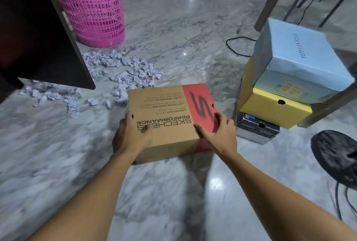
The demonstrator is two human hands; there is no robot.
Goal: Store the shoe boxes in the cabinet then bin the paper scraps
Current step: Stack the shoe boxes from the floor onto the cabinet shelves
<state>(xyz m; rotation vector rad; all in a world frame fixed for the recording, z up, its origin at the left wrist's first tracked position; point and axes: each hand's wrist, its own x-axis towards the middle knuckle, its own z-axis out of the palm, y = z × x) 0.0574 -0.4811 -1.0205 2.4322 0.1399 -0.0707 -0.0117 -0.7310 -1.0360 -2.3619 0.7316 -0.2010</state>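
At the far left a dark cabinet panel (38,34) fills the upper corner, its door edge hanging over the marble floor (173,34). Just beside it a pink plastic basket (92,7) is seen standing upright, and in front of it crumpled paper scraps (123,72) are scattered across the floor, none yet binned. At centre, a brown and red Skechers shoe box (166,117) is gripped from both sides: the left hand (131,134) is wrapped over its near left corner, thumb on the lid, and the right hand (218,132) is pressed against the red end with fingers spread. Whether the box is lifted or resting on the floor cannot be told. To the right, a stack is left waiting: a light blue box (297,57) on a yellow box (274,109) on a dark box (257,130). The storing step is judged to be in hand, at its first box. The next move calls for the box to be carried leftward into the cabinet.
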